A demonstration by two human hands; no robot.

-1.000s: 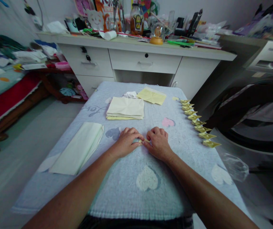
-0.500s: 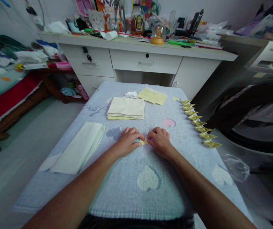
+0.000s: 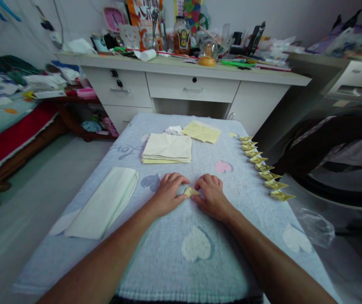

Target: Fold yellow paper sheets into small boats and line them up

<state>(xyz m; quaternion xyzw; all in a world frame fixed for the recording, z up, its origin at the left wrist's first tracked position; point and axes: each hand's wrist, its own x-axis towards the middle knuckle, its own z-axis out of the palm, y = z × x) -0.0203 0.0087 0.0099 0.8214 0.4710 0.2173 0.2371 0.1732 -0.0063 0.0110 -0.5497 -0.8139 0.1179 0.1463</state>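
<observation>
Your table (image 3: 158,261) wears a blue heart-patterned cloth (image 3: 238,236). On it you have a long folded pale sheet (image 3: 105,202) at left, a stack of creased cream paper (image 3: 168,145), crumpled white tissue (image 3: 174,130) and yellow paper sheets (image 3: 202,131) beyond. Along your right edge runs a row of pointed folded-paper boats (image 3: 258,166).

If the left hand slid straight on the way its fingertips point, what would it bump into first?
Probably the small folded paper just beyond the left hand, then the right hand; whether left hand and paper already touch is hard to tell.
</observation>
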